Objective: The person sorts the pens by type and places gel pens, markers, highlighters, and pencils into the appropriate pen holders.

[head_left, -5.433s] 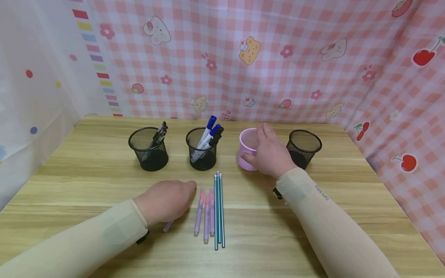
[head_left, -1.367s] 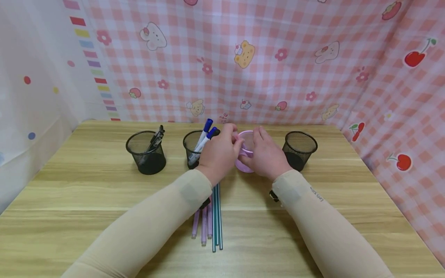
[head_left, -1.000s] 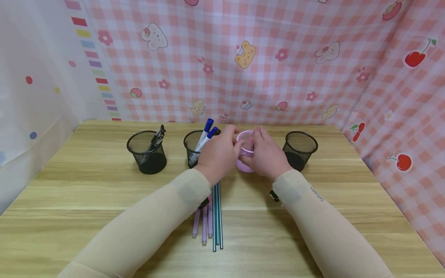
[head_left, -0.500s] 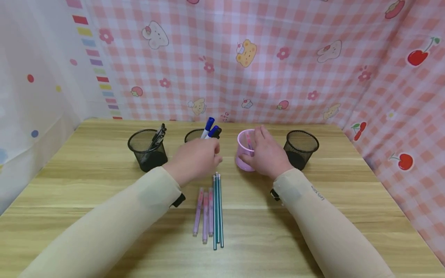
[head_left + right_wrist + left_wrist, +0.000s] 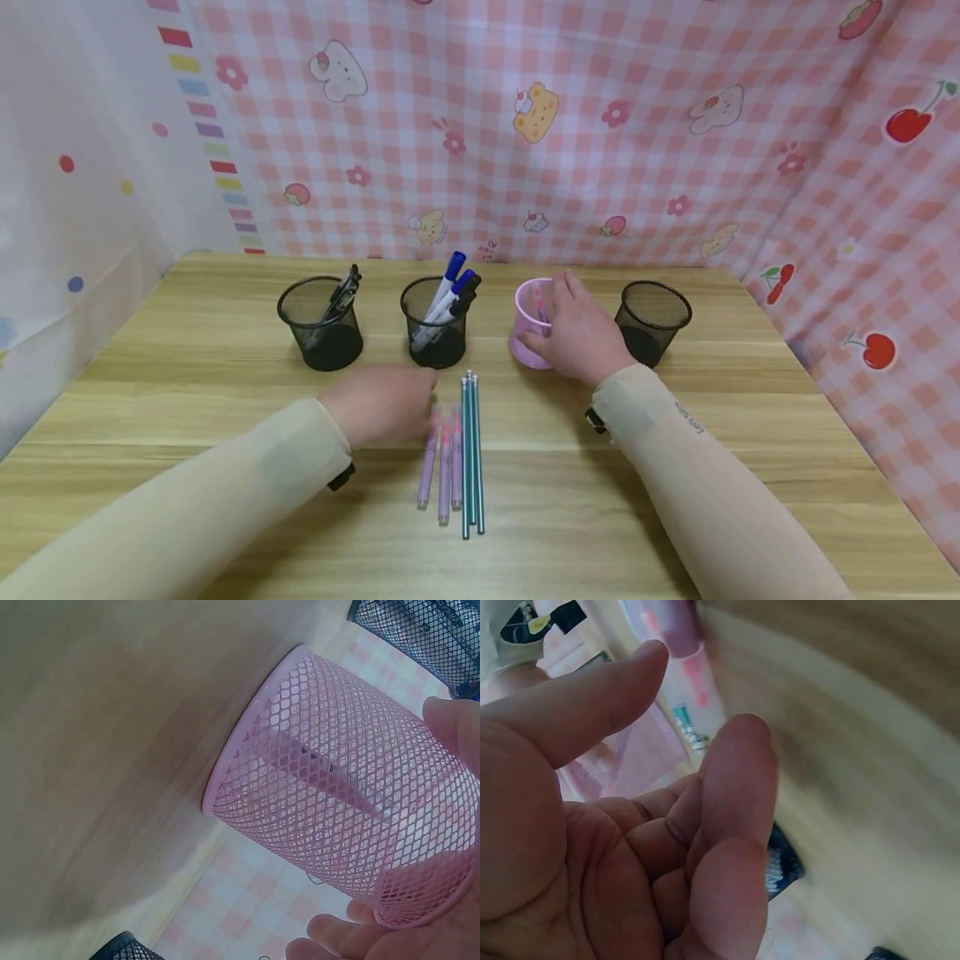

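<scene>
Right hand (image 5: 581, 333) at a round pink wire-mesh cup (image 5: 525, 342), which stands upright on the light wood-grain table (image 5: 562, 517). The grip encloses the cup near its rim, thumb on one side and fingers on the other. Within the cup, one slim lilac marker with a pink end (image 5: 539, 300) leans at a tilt; the right-wrist view shows dark lettering on its barrel through the mesh.

Left hand (image 5: 378, 404), slightly blurred in the head view, lies low over the table, just beside the far ends of three slim lilac pens with pink tips (image 5: 446, 471). Thumb and fingers are well parted, the fingers loosely bent, with nothing held between them (whether a fingertip touches a pen cannot be told). The three pens lie side by side, next to three slender teal pencils with pale far ends (image 5: 472, 458).

Behind, the pink cup shares a row with three round black wire-mesh holders. The leftmost holder (image 5: 330, 346) contains black pens (image 5: 343, 293); the second holder (image 5: 438, 346) contains white-barrelled markers with blue and black caps (image 5: 450, 287); the rightmost holder (image 5: 652, 317) stands just beyond the right hand. A pink-and-white checked cloth (image 5: 480, 100) hangs behind the table.
</scene>
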`<state>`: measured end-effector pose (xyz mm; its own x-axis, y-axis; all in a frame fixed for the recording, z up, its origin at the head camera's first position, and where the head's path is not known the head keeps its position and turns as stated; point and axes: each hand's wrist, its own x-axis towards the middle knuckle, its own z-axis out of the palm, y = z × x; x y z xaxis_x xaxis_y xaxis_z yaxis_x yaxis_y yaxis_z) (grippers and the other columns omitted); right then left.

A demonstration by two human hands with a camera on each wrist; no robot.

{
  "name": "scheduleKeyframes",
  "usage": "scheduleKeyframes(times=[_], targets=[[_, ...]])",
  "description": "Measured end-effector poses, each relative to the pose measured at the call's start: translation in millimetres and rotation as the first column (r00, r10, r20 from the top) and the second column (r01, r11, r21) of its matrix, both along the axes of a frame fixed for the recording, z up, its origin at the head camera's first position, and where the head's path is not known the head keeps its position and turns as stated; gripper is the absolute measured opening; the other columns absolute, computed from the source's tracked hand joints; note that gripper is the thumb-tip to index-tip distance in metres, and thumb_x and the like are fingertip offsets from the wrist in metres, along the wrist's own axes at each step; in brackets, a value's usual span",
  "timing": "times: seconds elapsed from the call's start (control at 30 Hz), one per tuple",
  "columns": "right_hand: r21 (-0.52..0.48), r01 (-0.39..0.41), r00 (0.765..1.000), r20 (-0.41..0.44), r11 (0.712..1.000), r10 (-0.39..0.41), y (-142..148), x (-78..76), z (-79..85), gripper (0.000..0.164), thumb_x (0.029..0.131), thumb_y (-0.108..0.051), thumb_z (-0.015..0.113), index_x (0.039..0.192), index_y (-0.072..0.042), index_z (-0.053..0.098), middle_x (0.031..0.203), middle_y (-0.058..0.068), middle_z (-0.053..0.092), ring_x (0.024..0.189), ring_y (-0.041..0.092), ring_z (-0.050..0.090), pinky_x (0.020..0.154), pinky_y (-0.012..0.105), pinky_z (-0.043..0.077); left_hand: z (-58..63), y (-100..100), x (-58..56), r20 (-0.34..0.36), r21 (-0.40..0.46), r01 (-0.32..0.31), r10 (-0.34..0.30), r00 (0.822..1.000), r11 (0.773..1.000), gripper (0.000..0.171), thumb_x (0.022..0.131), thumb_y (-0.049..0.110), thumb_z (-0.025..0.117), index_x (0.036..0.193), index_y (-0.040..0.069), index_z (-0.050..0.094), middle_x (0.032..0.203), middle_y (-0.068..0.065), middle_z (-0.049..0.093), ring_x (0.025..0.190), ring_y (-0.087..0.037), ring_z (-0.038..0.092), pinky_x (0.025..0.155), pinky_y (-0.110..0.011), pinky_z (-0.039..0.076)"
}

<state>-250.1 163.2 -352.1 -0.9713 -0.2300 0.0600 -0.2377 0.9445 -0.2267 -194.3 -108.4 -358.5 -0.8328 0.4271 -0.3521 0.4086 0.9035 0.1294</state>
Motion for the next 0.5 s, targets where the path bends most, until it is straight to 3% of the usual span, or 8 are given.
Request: scheduleKeyframes(times=[0.03, 0.13, 0.33, 0.5], targets=[[0.001, 0.0, 1.0, -0.001, 1.0, 0.0, 0.4, 0.0, 0.0, 0.11, 0.095, -0.059, 0.069, 0.164, 0.009, 0.018, 0.173, 0.027, 0.017, 0.162, 0.041, 0.019, 0.127, 0.055, 0.032, 0.9, -0.1, 4.9, -0.011, -0.002, -0.002, 0.002, 1.0, 1.0, 0.036, 0.097, 0.036, 0.072, 0.122, 0.01, 0.067, 0.107, -0.007, 0.073, 0.084, -0.022, 0.063, 0.081, -0.048, 0.06], [0.0, -0.001, 1.0, 0.003, 1.0, 0.001, 1.1, 0.5, 0.7, 0.109, 0.095, -0.059, 0.069, 0.164, 0.009, 0.017, 0.173, 0.027, 0.016, 0.162, 0.04, 0.018, 0.128, 0.054, 0.03, 10.8, 2.9, 17.1, -0.031, 0.01, 0.008, -0.008, 0.999, 1.0, 0.037, 0.097, 0.036, 0.073, 0.119, 0.008, 0.067, 0.105, -0.008, 0.072, 0.086, -0.024, 0.063, 0.085, -0.05, 0.059], [0.003, -0.005, 1.0, 0.004, 1.0, 0.005, 1.2, 0.9, 1.8, 0.109, 0.096, -0.057, 0.069, 0.164, 0.009, 0.016, 0.173, 0.028, 0.016, 0.162, 0.042, 0.019, 0.128, 0.055, 0.029, 13.5, 8.7, 17.2, 0.044, 0.024, -0.012, 0.011, 0.999, 1.0, 0.046, 0.094, 0.046, 0.077, 0.121, 0.01, 0.066, 0.097, -0.002, 0.068, 0.083, -0.022, 0.062, 0.083, -0.044, 0.058], [0.004, -0.013, 1.0, -0.009, 1.0, 0.014, 1.1, 0.4, 0.7, 0.109, 0.095, -0.057, 0.07, 0.163, 0.01, 0.019, 0.173, 0.028, 0.019, 0.162, 0.041, 0.018, 0.128, 0.054, 0.03, 10.1, 10.3, 16.8, 0.063, 0.006, -0.031, 0.03, 0.998, 1.0, 0.043, 0.094, 0.04, 0.079, 0.118, 0.009, 0.064, 0.096, -0.004, 0.068, 0.082, -0.021, 0.062, 0.081, -0.042, 0.057]])
